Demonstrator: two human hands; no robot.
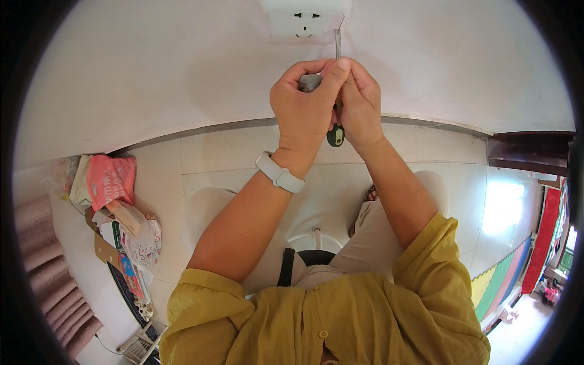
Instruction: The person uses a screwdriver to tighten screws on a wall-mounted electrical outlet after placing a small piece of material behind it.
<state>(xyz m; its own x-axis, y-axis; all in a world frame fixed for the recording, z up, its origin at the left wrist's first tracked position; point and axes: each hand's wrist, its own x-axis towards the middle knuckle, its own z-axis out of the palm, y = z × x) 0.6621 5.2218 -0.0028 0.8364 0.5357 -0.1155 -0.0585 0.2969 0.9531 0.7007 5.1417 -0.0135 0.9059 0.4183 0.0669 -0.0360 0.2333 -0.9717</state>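
A white wall socket [291,27] with several dark slots is at the top centre. The flat metal blade of a screwdriver [338,44] points up at the lower right corner of its plate; I cannot tell whether the tip touches. My left hand [307,100] is closed, its thumb and forefinger pinching at the base of the blade. Inside its curl shows a grey piece [309,83], mostly hidden by the fingers. My right hand [362,103] is closed around the screwdriver from the other side. The dark green handle end [335,136] sticks out below both hands.
At the left on the floor lie a pink bag [111,179], a clear plastic bag [144,243] and cardboard [106,248]. A brownish pleated curtain [55,274] hangs at the far left. Dark wood [529,151] and a striped mat [500,281] are at the right.
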